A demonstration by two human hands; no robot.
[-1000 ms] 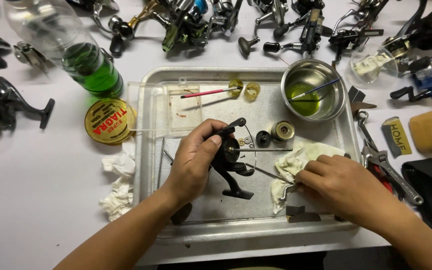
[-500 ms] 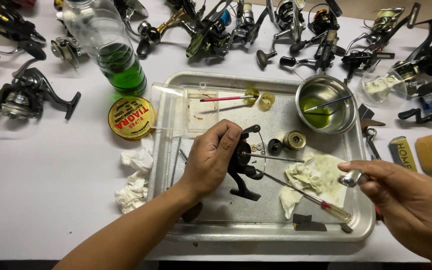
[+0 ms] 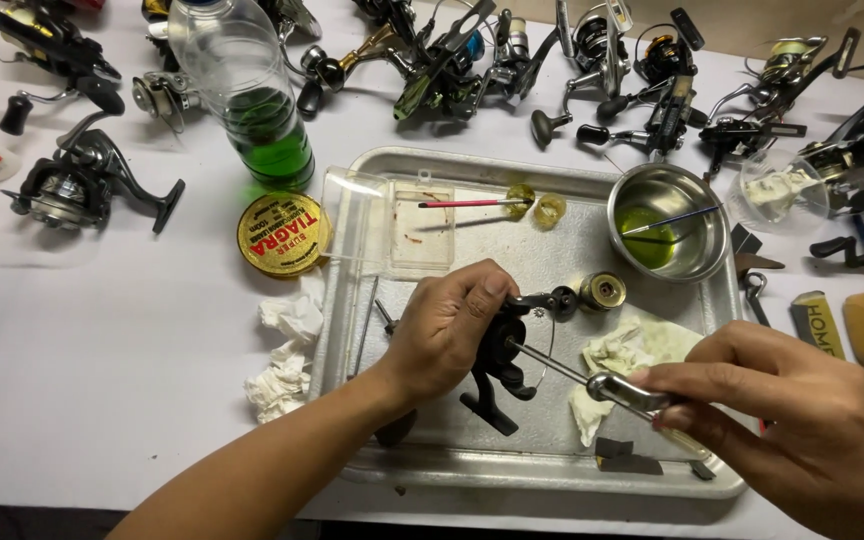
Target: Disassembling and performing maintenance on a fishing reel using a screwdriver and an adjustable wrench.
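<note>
A black spinning reel body [image 3: 500,362] is gripped by the left hand [image 3: 444,330], fingers closed around its upper part, over the metal tray [image 3: 512,470]. A slim metal tool [image 3: 592,380] is pinched in the closed fingers of the right hand [image 3: 782,420]. The tool's long axis runs from lower right up-left, its tip touching the reel body just right of the left-hand grip. The right hand lies right of and below the reel. A crumpled cloth [image 3: 622,355] lies beneath the tool.
</note>
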